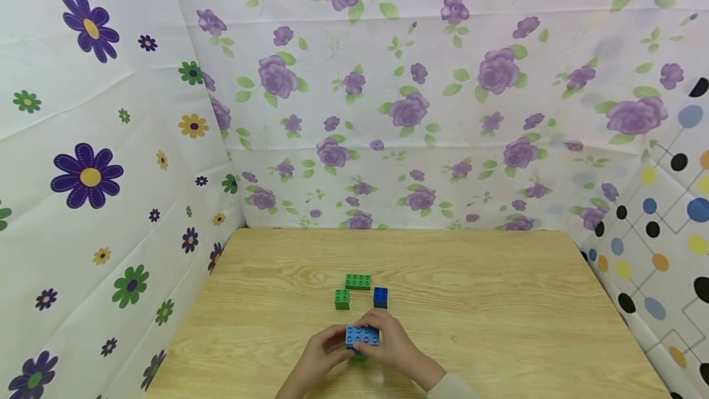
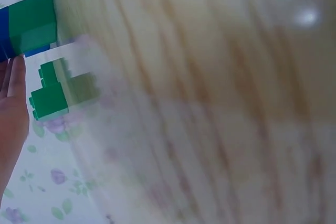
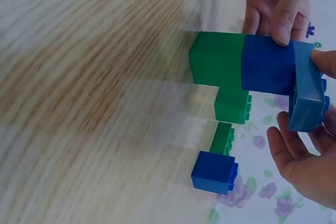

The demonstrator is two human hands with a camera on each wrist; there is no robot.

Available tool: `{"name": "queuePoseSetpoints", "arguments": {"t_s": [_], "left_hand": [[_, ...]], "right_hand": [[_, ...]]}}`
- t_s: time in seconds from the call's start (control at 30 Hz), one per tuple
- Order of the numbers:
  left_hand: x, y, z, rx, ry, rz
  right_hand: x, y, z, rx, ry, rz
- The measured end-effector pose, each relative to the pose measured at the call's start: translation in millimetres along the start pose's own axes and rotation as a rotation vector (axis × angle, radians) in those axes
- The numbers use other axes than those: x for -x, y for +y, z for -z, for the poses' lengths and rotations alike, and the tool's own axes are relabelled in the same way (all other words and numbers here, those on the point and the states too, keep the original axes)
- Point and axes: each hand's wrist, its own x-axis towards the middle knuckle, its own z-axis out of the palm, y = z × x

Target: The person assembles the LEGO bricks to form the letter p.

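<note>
A small tower of toy building bricks stands upright on the wooden table between my hands. Its bottom is a green brick (image 3: 216, 59), with a dark blue brick (image 3: 266, 64) in the middle. On top is a light blue brick (image 1: 362, 335), longer than those below and jutting out to one side. My left hand (image 1: 323, 354) holds the dark blue brick, its thumb on one face. From the other side my right hand (image 1: 394, 345) grips the light blue brick between thumb and fingers, partly covering its studs.
Beyond the tower, three loose bricks sit on the table (image 1: 487, 300): a small green brick (image 1: 342, 299), a longer green brick (image 1: 358, 281) and a small dark blue brick (image 1: 380, 297). Flower-patterned cloth (image 1: 410, 109) hangs behind the table, with more cloth at both sides.
</note>
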Motion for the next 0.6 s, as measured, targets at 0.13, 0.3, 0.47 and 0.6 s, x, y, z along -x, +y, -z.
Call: {"name": "queuePoseSetpoints", "arguments": {"t_s": [0.13,0.3,0.47,0.6], "left_hand": [[2.1,-0.4,1.3,0.052,-0.01,-0.008],[3.0,-3.5,3.1,0.097,-0.026,-0.006],[2.2,-4.7,4.4,0.104,-0.03,0.0],[0.9,-5.8,4.4,0.078,-0.026,-0.011]], "right_hand": [[1.6,-0.3,0.3,-0.042,-0.001,-0.031],[2.0,-2.1,1.8,-0.056,-0.015,-0.028],[1.6,-1.2,5.1,-0.08,-0.043,-0.002],[-1.6,3.7,10.7,-0.155,-0.066,-0.004]]}}
